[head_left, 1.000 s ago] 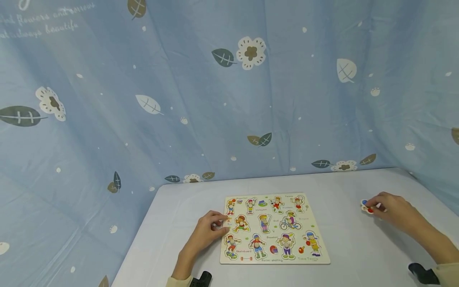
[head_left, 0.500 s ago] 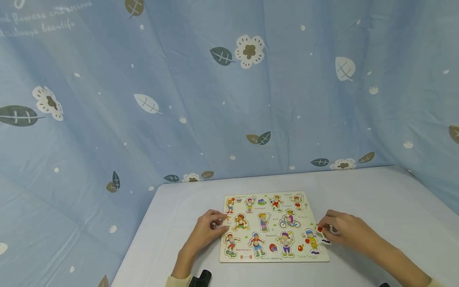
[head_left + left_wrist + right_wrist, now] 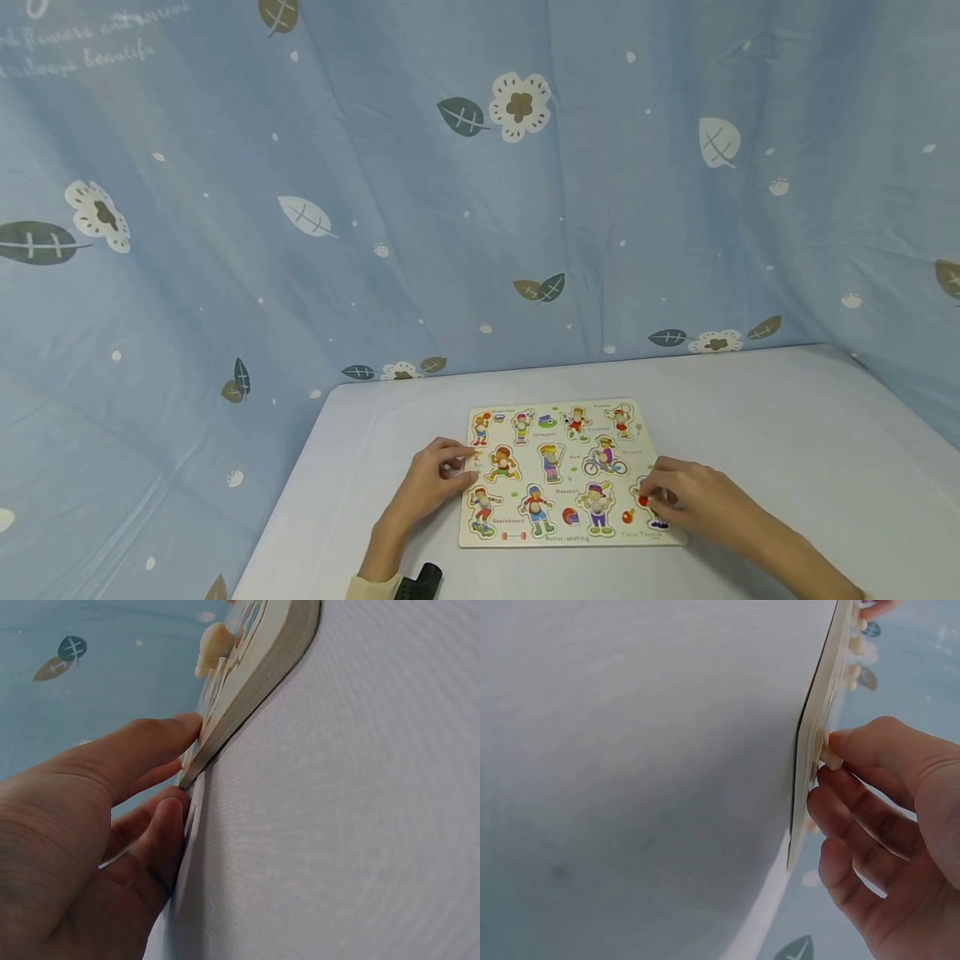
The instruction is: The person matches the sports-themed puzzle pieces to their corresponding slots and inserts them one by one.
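Observation:
A wooden peg puzzle board [image 3: 525, 500] with sports figures lies flat on the table. My left hand [image 3: 431, 483] rests at its left edge, thumb and fingertips touching the board. In the left wrist view the thumb [image 3: 161, 739] lies against the board's edge. My right hand [image 3: 693, 500] is over the board's lower right corner. It pinches the wooden knob [image 3: 831, 756] of a puzzle piece [image 3: 642, 500] between thumb and fingers. The piece is at the table tennis spot, mostly covered by the fingers; whether it sits fully in its recess I cannot tell.
The white-covered table [image 3: 750, 417] extends around the board. A blue curtain [image 3: 420, 167] with leaves and flowers hangs behind it. Other figure pieces with knobs, such as the cyclist [image 3: 606, 457] and the baseball player [image 3: 597, 508], are on the board.
My right hand has carried the puzzle piece leftward from the right side of the table onto the board's lower right corner. The left hand has stayed at the left edge.

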### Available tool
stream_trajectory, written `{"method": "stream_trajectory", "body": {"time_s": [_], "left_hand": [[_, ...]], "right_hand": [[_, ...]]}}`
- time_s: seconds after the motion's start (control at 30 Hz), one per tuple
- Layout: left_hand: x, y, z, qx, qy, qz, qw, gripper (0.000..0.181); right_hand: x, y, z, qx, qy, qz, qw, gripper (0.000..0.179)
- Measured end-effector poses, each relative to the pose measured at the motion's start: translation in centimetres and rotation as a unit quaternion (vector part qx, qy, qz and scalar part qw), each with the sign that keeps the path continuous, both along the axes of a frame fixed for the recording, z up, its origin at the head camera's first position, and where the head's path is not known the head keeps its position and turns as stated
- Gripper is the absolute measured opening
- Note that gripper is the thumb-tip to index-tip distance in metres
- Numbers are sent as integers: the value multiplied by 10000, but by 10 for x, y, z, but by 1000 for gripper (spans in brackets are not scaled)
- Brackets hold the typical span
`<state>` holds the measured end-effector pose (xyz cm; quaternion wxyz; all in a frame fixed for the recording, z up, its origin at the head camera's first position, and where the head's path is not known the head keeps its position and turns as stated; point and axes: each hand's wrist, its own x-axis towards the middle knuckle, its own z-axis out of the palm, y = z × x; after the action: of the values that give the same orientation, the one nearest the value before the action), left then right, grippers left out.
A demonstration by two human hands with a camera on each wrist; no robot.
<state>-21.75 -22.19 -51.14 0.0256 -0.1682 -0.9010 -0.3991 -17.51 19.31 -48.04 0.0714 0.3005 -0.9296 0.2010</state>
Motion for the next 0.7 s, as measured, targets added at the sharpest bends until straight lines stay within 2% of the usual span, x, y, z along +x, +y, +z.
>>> {"method": "stream_trajectory", "body": {"time_s": [0.27, 0.5, 0.7], "left_hand": [[-2, 0, 1, 6, -3, -62, 10000, 38], [-1, 0, 4, 11, -185, -300, 9994, 42], [-1, -2, 6, -120, -310, -347, 9988, 44]], "right_hand": [[1, 0, -3, -44, 6, -37, 10000, 15], [1, 2, -3, -61, -41, -23, 10000, 14], [1, 1, -4, -137, -175, 52, 9997, 13]]}}
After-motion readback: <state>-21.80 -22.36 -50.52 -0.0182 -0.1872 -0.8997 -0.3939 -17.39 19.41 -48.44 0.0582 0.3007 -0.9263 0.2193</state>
